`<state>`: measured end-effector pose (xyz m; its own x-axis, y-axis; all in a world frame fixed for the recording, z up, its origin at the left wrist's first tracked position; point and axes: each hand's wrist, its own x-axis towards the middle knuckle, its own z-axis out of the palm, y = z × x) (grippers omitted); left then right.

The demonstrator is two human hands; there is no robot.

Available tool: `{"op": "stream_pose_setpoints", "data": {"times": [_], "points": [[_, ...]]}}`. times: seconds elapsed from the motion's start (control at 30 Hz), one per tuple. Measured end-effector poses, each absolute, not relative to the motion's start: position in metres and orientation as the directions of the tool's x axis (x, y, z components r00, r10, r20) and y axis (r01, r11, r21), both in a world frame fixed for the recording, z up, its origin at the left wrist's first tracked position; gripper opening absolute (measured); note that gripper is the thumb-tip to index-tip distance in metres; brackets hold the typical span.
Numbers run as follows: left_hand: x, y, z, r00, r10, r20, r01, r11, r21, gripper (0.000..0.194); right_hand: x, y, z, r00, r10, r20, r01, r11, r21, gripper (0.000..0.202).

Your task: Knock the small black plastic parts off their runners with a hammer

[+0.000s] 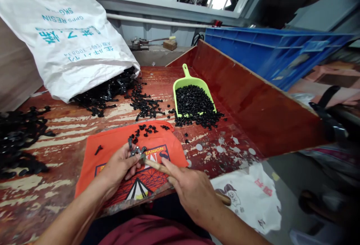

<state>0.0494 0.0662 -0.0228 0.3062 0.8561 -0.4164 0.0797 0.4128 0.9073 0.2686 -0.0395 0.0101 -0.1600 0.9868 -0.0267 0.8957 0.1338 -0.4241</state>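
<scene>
Over an orange printed cloth (165, 144), my left hand (120, 164) pinches a small black plastic piece (137, 150) between thumb and fingers. My right hand (194, 192) is wrapped round the wooden handle of a tool (159, 166), whose tip touches or nearly touches the black piece. The exact form of the tip is too small to tell. Small black parts (149, 129) are scattered on the cloth beyond my hands. Farther back, a lime green dustpan (185, 73) holds a heap of small black caps (194, 100), some spilling over its front edge.
A white sack (81, 46) lies at the back left with black pieces (107, 89) coming out. Another black pile (22, 144) sits at the far left. A wooden board (242, 99) edges the table's right side, beside a blue crate (250, 50). A white bag (253, 196) lies lower right.
</scene>
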Motion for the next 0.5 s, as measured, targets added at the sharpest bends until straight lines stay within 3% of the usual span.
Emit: {"op": "stream_pose_setpoints", "data": {"times": [0.2, 0.37, 0.5], "points": [[0.051, 0.064, -0.018, 0.302, 0.858, -0.415, 0.079, 0.411, 0.908, 0.04, 0.279, -0.036, 0.016, -0.073, 0.997, 0.03, 0.845, 0.078, -0.53, 0.052], [0.037, 0.061, -0.008, 0.269, 0.868, -0.418, 0.02, 0.429, 0.903, 0.042, 0.291, -0.032, 0.002, -0.033, 0.999, -0.012, 0.897, 0.024, -0.442, 0.047], [-0.001, 0.063, 0.006, 0.114, 0.903, -0.414, 0.12, 0.401, 0.908, 0.043, 0.29, -0.025, -0.005, -0.001, 0.993, -0.115, 0.921, -0.044, -0.388, 0.042]]}}
